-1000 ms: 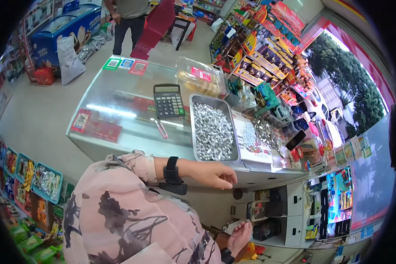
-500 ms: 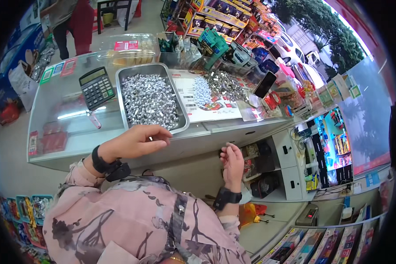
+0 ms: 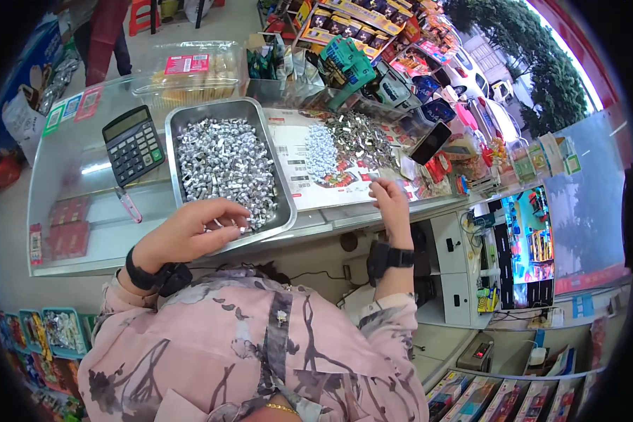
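My left hand (image 3: 193,231), at the centre-left tray (image 3: 285,202) likely corralling metal pieces (image 3: 225,158), and right hand (image 3: 392,206) are half-curled, contents unclear.

Code signs (image 3: 71,106) lie on the glass counter (image 3: 63,165), and a red label (image 3: 187,64) on the clear plastic box (image 3: 222,70).

Gap between hands (image 3: 190,231) (image 3: 393,205), tray rim (image 3: 279,168) below
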A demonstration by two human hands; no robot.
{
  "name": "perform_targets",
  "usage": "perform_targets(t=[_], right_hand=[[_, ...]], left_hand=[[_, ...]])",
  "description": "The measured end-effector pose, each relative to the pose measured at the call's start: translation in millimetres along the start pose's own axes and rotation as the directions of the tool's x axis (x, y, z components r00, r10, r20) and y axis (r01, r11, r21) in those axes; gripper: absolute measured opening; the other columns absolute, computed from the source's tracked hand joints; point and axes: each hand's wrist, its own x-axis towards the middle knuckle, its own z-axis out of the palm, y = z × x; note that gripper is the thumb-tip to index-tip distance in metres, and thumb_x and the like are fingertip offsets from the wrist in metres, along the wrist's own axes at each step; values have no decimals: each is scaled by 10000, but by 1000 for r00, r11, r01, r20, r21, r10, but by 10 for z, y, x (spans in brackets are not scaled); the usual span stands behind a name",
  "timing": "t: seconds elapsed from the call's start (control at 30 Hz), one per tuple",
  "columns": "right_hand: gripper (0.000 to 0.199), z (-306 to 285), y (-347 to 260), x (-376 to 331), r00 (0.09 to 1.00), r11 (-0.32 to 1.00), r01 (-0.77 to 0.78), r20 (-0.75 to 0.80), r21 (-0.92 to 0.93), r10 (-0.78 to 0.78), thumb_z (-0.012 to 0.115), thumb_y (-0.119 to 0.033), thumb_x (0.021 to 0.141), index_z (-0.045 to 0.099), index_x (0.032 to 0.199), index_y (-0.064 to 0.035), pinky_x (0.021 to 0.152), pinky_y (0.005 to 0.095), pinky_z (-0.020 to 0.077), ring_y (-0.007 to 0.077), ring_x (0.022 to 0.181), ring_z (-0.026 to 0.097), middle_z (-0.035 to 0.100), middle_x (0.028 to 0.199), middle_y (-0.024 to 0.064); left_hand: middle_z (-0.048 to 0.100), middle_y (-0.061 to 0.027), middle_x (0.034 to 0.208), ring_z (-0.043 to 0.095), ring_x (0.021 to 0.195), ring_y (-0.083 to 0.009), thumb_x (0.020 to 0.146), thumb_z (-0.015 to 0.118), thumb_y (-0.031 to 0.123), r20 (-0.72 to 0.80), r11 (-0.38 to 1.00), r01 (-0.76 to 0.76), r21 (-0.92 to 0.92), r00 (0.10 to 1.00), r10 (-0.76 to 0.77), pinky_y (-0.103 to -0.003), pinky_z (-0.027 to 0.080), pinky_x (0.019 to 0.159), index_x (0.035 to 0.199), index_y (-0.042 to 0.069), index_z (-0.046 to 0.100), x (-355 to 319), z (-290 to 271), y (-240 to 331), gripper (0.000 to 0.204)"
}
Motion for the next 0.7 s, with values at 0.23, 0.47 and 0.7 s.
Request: perform_targets(t=[0.23,0.47,0.7], right_hand=[[246,69,295,793,969,915,232,164,-329,-187,607,-211,822,623,975,-18,634,241,467,111,719,583,628,805,19],[227,127,315,1114,876,748,444,413,-494,-247,610,-233,775,643,920,-61,684,355,477,269,774,609,633,845,116],[236,85,385,1304,787,732,566,515,-380,-341,618,-252,769,628,941,-90,681,370,475,274,786,598,616,850,101]], left_hand=[[601,-70,984,580,850,-117,843,561,78,-160,999,38,-18,986,-40,-225,453,714,1124,6,531,33,172,137,291],[613,-55,949,584,798,-120,818,590,73,-295,998,42,53,955,-24,-237,471,685,1131,22,532,521,820,321,323],[602,-81,991,589,833,-135,827,573,93,-266,977,132,167,960,-84,-256,473,699,1122,8,535,1474,1419,243,309]])
